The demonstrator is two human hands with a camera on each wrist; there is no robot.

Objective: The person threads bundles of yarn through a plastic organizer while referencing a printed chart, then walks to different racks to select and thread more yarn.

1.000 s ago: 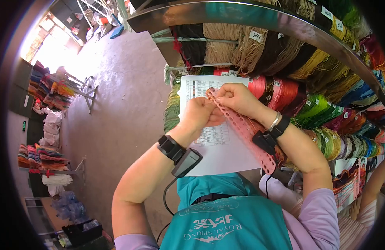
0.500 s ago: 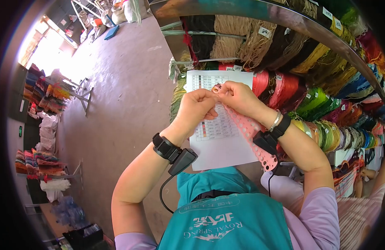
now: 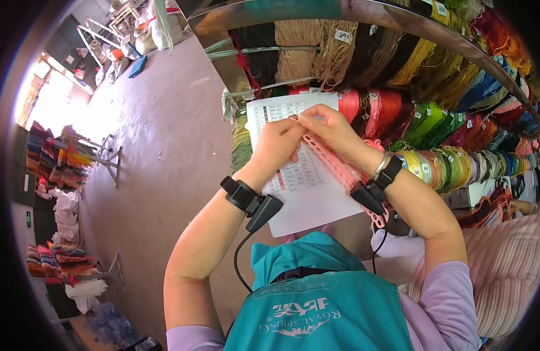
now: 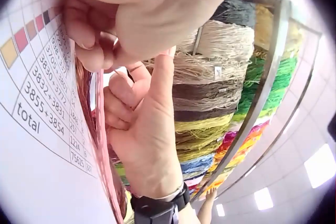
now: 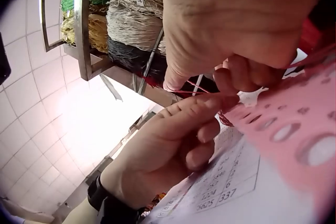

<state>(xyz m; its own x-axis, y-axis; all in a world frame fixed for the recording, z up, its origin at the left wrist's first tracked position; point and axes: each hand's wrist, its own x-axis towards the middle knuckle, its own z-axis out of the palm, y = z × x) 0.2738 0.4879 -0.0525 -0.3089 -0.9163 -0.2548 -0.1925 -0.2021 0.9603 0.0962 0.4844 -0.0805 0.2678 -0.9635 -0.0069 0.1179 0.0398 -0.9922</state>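
And we join it at the upper end of the pink strip [image 3: 333, 161], hanging before the printed sheet [image 3: 299, 210], with left grip [image 3: 279, 143] and right grip [image 3: 334, 131] both pinching pinkish thread [image 5: 191, 92] that runs between them! It looks like mid-fastening: thread in hand, no finished knot to be seen, the join itself hidden, so securing it probably remains
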